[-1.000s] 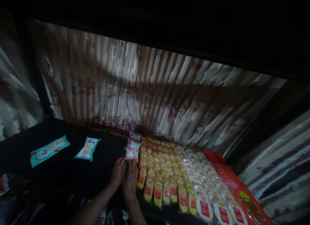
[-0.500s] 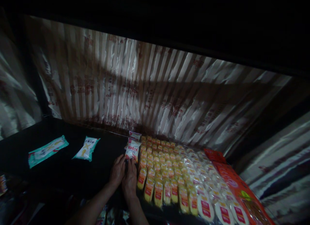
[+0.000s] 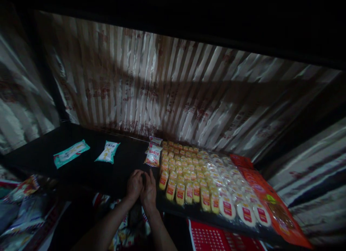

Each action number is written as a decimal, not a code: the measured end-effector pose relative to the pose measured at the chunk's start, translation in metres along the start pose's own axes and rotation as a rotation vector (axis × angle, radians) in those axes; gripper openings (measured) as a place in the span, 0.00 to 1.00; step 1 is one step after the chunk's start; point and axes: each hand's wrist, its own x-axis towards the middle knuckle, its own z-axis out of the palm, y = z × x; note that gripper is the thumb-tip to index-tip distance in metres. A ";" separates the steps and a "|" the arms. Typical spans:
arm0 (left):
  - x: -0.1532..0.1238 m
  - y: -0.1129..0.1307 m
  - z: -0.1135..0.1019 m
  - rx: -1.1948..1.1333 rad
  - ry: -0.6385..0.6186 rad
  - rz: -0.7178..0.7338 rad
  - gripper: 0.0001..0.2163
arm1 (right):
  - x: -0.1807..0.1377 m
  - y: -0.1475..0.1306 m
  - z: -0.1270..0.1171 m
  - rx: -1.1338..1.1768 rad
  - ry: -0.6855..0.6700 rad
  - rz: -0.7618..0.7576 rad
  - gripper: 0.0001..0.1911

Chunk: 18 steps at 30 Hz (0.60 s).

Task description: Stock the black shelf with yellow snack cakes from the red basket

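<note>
My left hand [image 3: 134,186] and my right hand [image 3: 148,191] are close together over the front edge of the dark shelf [image 3: 113,182]. Their fingers are loosely bent and apart, and I see nothing in them. Just beyond the fingertips lies a white and red snack packet [image 3: 153,156], apart from both hands. A similar packet [image 3: 156,140] stands behind it, partly covered. To the right, rows of yellow wrapped snacks [image 3: 180,193] fill the shelf beside my right hand.
Round white wrapped snacks [image 3: 227,207] and orange packets [image 3: 273,204] lie further right. Two teal packets, one long [image 3: 71,153] and one short [image 3: 108,152], rest on the left. Below are loose packets [image 3: 24,207] and a red sheet [image 3: 213,236]. Striped sheeting [image 3: 151,89] hangs behind.
Both hands have drawn back from the front white and red packet, which they were touching. It stays on the shelf. The view has shifted, showing more below the shelf edge.
</note>
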 end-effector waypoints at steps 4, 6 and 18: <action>-0.016 0.007 -0.013 -0.012 -0.048 -0.039 0.14 | -0.017 -0.009 -0.005 0.040 -0.044 -0.007 0.22; -0.025 0.009 -0.017 -0.009 -0.063 -0.058 0.14 | -0.024 -0.013 -0.009 0.064 -0.062 -0.019 0.22; -0.095 -0.001 -0.028 -0.014 -0.027 -0.064 0.12 | -0.095 -0.016 -0.025 0.149 -0.025 -0.133 0.20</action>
